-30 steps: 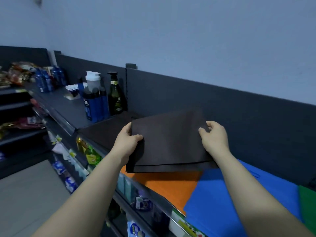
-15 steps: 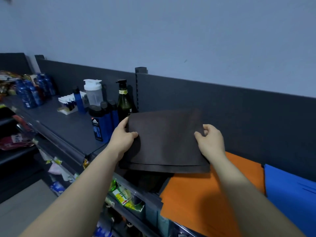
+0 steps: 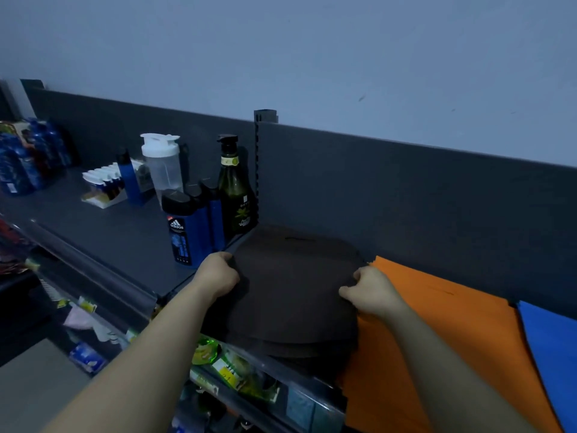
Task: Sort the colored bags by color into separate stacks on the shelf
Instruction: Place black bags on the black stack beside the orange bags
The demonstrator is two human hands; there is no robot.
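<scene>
A dark brown bag [image 3: 290, 285] lies flat on top of a brown stack [image 3: 299, 350] on the top shelf. My left hand [image 3: 218, 276] grips its left edge and my right hand [image 3: 367, 290] pinches its right edge. To the right lies an orange stack [image 3: 437, 332], partly overhanging the shelf front. A blue stack [image 3: 552, 345] shows at the far right edge.
Blue shower-gel bottles [image 3: 187, 229], a dark green pump bottle [image 3: 234, 195] and a clear shaker [image 3: 162, 164] stand just left of the brown stack. The dark back panel [image 3: 406, 198] rises behind. Packaged goods [image 3: 228, 367] fill the shelf below.
Both hands have lowered the brown bag from mid-air onto the brown stack. The view has swung left, so the orange and blue stacks sit further right.
</scene>
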